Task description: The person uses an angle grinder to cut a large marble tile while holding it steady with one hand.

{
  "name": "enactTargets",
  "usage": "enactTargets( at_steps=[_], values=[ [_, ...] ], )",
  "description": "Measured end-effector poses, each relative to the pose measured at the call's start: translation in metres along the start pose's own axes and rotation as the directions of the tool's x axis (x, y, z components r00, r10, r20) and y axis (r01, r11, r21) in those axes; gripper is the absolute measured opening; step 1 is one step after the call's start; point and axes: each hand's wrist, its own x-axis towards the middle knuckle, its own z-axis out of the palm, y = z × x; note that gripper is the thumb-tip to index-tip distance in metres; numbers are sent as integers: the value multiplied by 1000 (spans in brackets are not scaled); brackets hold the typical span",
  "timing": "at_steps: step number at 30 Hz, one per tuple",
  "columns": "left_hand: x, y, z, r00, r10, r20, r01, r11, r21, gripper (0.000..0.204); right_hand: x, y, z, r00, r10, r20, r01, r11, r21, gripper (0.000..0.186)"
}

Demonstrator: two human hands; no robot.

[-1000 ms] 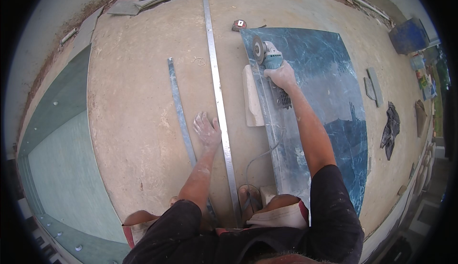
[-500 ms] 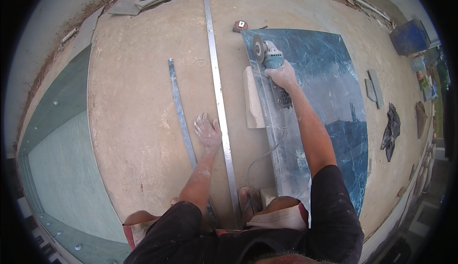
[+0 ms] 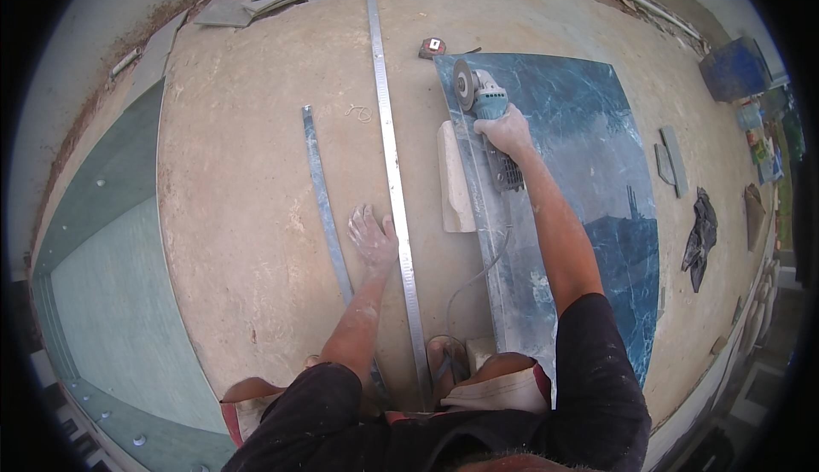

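Note:
With my right hand (image 3: 506, 131) I grip an angle grinder (image 3: 484, 90) with a round disc, lying along the near-left side of a large blue marble-patterned slab (image 3: 597, 165). A pale block (image 3: 455, 177) sits at the slab's left edge, and a cord (image 3: 469, 282) runs from the grinder toward my foot. My left hand (image 3: 368, 237) rests on the concrete floor (image 3: 230, 156), fingers apart, between a long metal straightedge (image 3: 392, 177) and a narrow blue strip (image 3: 320, 182).
A tape measure (image 3: 432, 47) lies beyond the slab's corner. Broken tiles (image 3: 222, 11) line the far edge. A tiled recess (image 3: 98, 301) borders the left. On the right are a blue bin (image 3: 732, 69), tile offcuts (image 3: 671, 160) and black plastic (image 3: 701, 237).
My hands, the grinder, the slab and nearby things appear slightly lower in the picture, apparently from a small head movement. My grip is unchanged.

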Motion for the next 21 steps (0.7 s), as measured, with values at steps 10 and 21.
enactTargets(
  at_steps=[10, 21],
  values=[
    [-1, -1, 2, 1000, -11, -4, 11, 1000, -5, 52, 4, -4, -1, 1000, 14, 18, -14, 1000, 2, 77],
    [-2, -1, 3, 1000, -23, 10, 23, 1000, 1, 53, 6, -7, -2, 999, 31, 23, -31, 1000, 2, 77]
  ],
)
